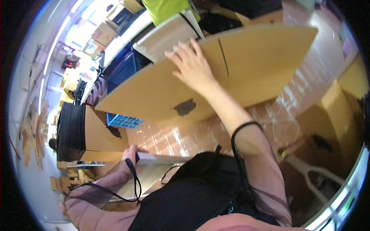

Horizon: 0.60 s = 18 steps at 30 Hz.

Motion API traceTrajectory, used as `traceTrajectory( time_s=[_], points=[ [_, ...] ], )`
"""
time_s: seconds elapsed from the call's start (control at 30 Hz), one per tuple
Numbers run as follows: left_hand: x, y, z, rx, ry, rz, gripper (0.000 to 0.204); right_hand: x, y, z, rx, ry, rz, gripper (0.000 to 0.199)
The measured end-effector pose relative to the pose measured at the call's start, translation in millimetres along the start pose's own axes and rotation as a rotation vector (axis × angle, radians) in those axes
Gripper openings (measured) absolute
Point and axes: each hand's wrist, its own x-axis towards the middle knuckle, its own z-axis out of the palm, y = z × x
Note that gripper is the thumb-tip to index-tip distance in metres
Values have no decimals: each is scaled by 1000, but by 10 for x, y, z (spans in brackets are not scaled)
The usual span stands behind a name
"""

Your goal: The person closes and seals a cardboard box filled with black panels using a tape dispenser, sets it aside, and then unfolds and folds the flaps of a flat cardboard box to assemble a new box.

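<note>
My right hand (pixel 190 67) is stretched out over a large brown cardboard sheet (pixel 246 69), fingers spread near its far edge. The sheet has a dark slit and a dark grey patch on its face. Low at the left, my left hand (pixel 131 154) is closed round the corner of a flat panel with a white edge (pixel 163 158), close against my body. A thin black strap hangs at the left wrist. The underside of my left fingers is hidden.
A stack of black-edged boards (pixel 71 131) stands at the left beside a brown carton (pixel 102 133). Blue plastic crates (pixel 121 71) and a pale box (pixel 165 36) lie beyond the sheet. Shiny clear plastic film (pixel 312 65) covers the right side. A person in a yellow-green top (pixel 167 9) is at the far side.
</note>
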Motion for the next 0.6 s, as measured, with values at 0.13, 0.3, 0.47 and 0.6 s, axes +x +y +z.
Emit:
traceTrajectory(
  time_s=[0.13, 0.3, 0.47, 0.6],
  points=[
    [55, 817, -444, -854, -393, -524, 28, 28, -143, -102, -203, 49, 71, 68],
    [487, 1297, -994, -214, 380, 964, 23, -118, -245, -71, -325, -129, 131, 73],
    [1505, 1508, -1250, -141, 128, 867, 51, -277, -465, -358, -229, -95, 78, 75],
    [1995, 1456, -1065, -70, -61, 674, 84, -405, -522, -462, -115, -78, 70, 70]
  ],
)
